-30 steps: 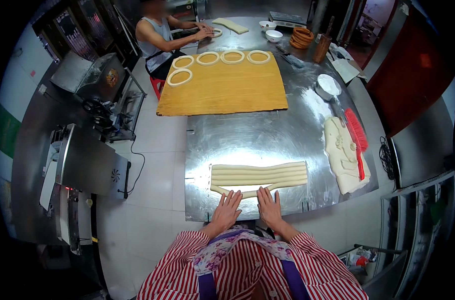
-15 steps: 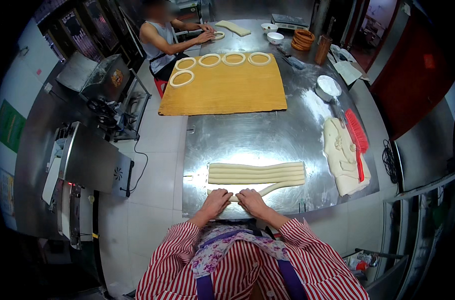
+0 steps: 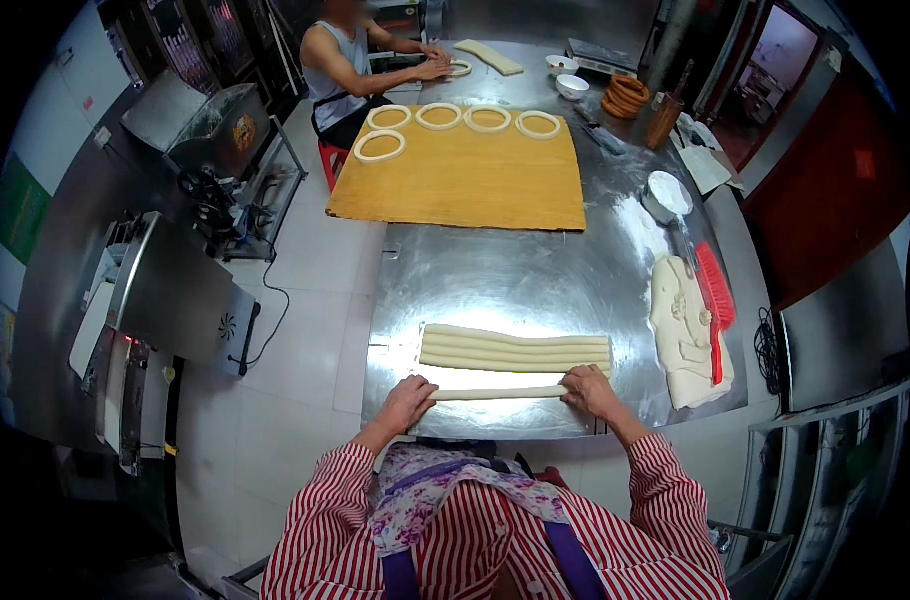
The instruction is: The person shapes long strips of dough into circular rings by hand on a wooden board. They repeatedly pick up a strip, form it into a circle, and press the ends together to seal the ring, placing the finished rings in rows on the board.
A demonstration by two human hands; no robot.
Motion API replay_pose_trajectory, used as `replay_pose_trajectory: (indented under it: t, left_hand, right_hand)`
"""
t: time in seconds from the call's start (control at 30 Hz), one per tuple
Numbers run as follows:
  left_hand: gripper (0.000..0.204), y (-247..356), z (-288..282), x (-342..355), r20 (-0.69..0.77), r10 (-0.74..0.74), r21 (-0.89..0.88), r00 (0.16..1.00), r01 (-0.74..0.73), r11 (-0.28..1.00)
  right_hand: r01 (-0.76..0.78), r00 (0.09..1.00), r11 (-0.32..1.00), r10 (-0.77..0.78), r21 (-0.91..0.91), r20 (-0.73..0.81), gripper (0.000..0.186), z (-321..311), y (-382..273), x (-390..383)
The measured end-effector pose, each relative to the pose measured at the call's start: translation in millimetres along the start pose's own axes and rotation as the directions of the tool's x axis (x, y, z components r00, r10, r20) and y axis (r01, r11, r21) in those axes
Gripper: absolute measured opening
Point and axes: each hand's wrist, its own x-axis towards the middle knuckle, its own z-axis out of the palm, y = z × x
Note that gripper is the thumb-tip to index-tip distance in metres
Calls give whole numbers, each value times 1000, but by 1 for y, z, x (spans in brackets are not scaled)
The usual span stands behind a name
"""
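Observation:
A dough rope (image 3: 500, 393) lies straight across the steel table near its front edge. My left hand (image 3: 406, 402) is closed over the rope's left end, fingers curled. At the other end, my right hand (image 3: 589, 390) has its fingers bent round the dough. Both ends of the rope are hidden under my hands. Just beyond it, several dough ropes (image 3: 515, 350) lie side by side in a flat, pale row.
A yellow board (image 3: 465, 190) carries several dough rings (image 3: 380, 147). At right are a dough slab (image 3: 675, 340), a red brush (image 3: 713, 285) and a flour bowl (image 3: 665, 197). A co-worker (image 3: 345, 65) handles a dough ring (image 3: 459, 68) at the far left, near fried rings (image 3: 625, 97).
My hands have moved apart, the right one farther right along the rope. The near rope has come away from the row and now lies straight. The view has shifted slightly.

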Motion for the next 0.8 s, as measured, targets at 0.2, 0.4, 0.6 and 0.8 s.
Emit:
replay_pose_trajectory:
  t: [0.2, 0.4, 0.6, 0.8]
  left_hand:
    - [28, -3, -13, 2, 73, -23, -11, 997, 24, 1000]
    - [25, -7, -25, -5, 26, 0, 7, 1000, -1, 1000]
    - [27, -26, -56, -30, 35, -57, -37, 998, 59, 998]
    - [27, -34, -58, -37, 0, -90, -42, 996, 90, 995]
  right_hand:
    - [-97, 986, 990, 110, -105, 126, 25, -1, -11, -14]
    - [-251, 967, 968, 251, 17, -50, 24, -7, -12, -34]
    - [-263, 957, 963, 269, 67, -112, 23, -12, -35, -33]
    - [-319, 931, 942, 332, 103, -150, 25, 20, -34, -31]
